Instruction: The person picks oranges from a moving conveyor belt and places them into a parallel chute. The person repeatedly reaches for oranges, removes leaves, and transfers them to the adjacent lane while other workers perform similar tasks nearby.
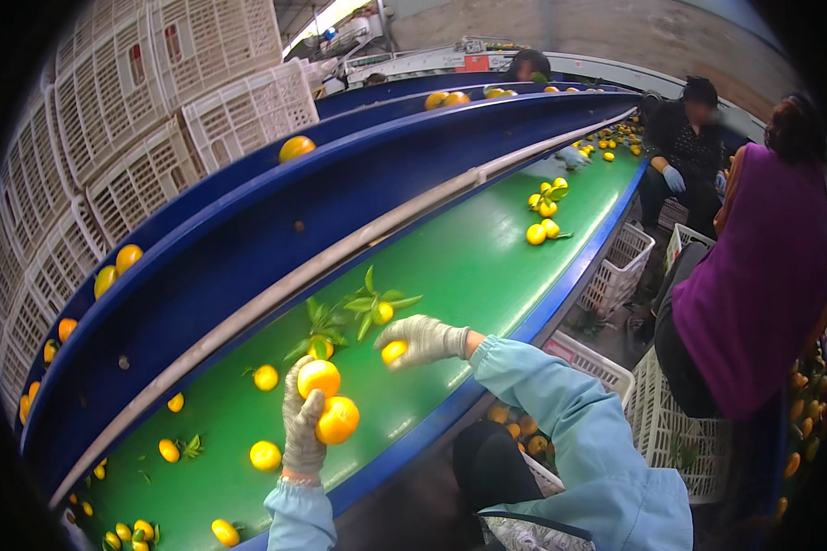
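Observation:
My left hand [304, 413], in a grey knit glove, is shut on two orange citrus fruits, an upper one [318, 379] and a lower one [337, 420]. A gloved right hand [424, 342] of mine reaches over the green conveyor belt [448, 275] with its fingers around a smaller citrus fruit [394, 352]. Just beyond my hands, a fruit with a spray of green leaves [382, 313] lies on the belt. Another leafy fruit [322, 348] is partly hidden behind my left hand. Loose fruits [265, 456] rest to the left of that hand.
A blue side wall [303, 220] and pale rail [358, 241] border the belt's far side. White crates [213, 34] are stacked at left. A crate holding fruit [541, 472] stands below the near edge. Two people sit at right, one in a purple garment [751, 289]; another is farther back.

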Tool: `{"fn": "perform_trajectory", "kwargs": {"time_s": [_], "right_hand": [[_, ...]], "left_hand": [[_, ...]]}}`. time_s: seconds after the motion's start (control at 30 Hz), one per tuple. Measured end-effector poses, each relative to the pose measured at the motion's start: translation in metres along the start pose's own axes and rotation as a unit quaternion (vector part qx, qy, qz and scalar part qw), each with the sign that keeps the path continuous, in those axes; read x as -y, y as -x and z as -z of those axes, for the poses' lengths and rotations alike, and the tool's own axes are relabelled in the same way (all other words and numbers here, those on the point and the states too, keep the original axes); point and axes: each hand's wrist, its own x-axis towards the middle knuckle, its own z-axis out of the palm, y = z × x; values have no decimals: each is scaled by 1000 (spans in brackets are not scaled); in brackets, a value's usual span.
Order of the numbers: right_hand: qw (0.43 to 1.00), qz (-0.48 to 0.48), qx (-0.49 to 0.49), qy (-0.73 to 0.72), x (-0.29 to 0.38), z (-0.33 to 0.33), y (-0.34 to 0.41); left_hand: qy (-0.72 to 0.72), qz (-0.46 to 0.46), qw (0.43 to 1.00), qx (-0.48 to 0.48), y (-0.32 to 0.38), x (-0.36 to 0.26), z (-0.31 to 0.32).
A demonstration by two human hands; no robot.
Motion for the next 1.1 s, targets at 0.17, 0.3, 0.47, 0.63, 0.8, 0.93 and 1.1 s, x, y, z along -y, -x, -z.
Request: {"fn": "perform_trajectory", "kwargs": {"time_s": [0.17,0.3,0.47,0.63,0.8,0.93,1.1], "right_hand": [[868,353,-347,42,141,76,-15],[604,395,-669,178,198,143,-66],[738,127,-604,274,208,162,-103],[913,11,-329,241,207,165,-102],[878,286,-378,67,180,153,-66],[833,257,-69,-484,95,146,9],[948,-87,-284,-115,-30,123,27]], "left_hand": [[-131,-376,909,-125,-15,-95,-14],[-342,-646,625,-275,-55,-204,31],[-647,-516,427,-365,-132,-289,125],[-638,-63,741,-200,-159,-283,149],[-687,-380,542,-301,-106,-252,86],[-712,-461,497,-180,-27,-147,40],[-523,-323,788,-37,-10,-16,-4]]}}
